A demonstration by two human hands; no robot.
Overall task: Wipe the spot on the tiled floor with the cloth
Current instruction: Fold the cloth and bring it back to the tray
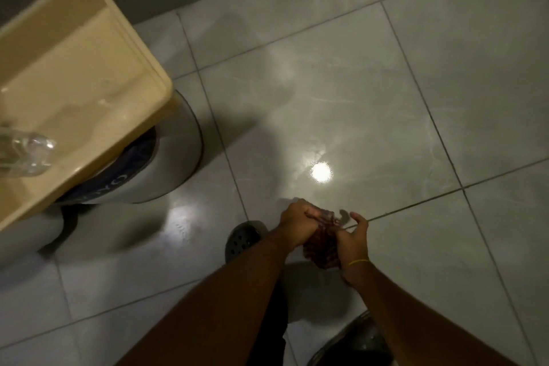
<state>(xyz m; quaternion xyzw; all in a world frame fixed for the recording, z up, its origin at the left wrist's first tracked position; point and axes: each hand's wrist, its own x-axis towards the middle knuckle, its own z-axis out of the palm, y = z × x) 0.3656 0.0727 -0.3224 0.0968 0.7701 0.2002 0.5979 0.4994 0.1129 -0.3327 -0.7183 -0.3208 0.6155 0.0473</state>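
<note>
A dark, reddish-brown patterned cloth (322, 249) hangs bunched between both my hands above the pale tiled floor (371, 116). My left hand (298, 224) is closed around its upper part. My right hand (353, 242), with a yellow band at the wrist, grips the cloth's right side with fingers partly spread. A small dark spot (344, 216) shows on the tile just beyond my hands, close to a grout line. The lower end of the cloth is partly hidden behind my forearms.
A cream plastic tub (80, 80) rests on a round white and blue container (166, 163) at the left, with a clear plastic bottle (23, 151) at its edge. My dark shoes (245, 239) (353, 345) stand on the tiles. A lamp's bright reflection (321, 172) glares ahead.
</note>
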